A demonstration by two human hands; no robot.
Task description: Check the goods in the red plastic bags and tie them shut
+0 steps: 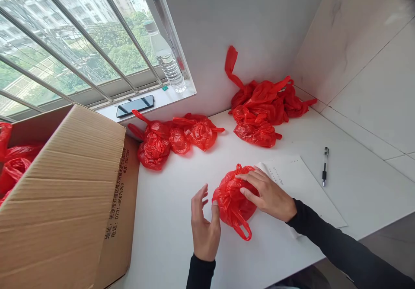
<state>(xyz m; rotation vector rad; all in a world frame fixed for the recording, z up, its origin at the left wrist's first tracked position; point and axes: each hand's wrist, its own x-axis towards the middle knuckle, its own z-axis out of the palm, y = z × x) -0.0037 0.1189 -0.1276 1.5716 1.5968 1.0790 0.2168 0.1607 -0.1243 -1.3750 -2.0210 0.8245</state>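
A bunched red plastic bag [231,196] lies on the white table in front of me, one handle loop sticking out toward my side. My right hand [267,194] rests on its upper right, fingers spread over the crinkled plastic. To the left of the bag, my left hand [205,224] is held upright with thumb and fingers apart, the thumb at the bag's edge. Whatever the bag contains is hidden. Beside and partly under my right hand lies a white paper pad [308,189] with writing on it.
An open cardboard box [65,194] with red bags inside stands at left. More red bags lie in a left group [155,144] and a right pile [262,103] by the wall. A pen [325,168] is at right; a phone [136,106] and bottle [168,64] stand on the sill.
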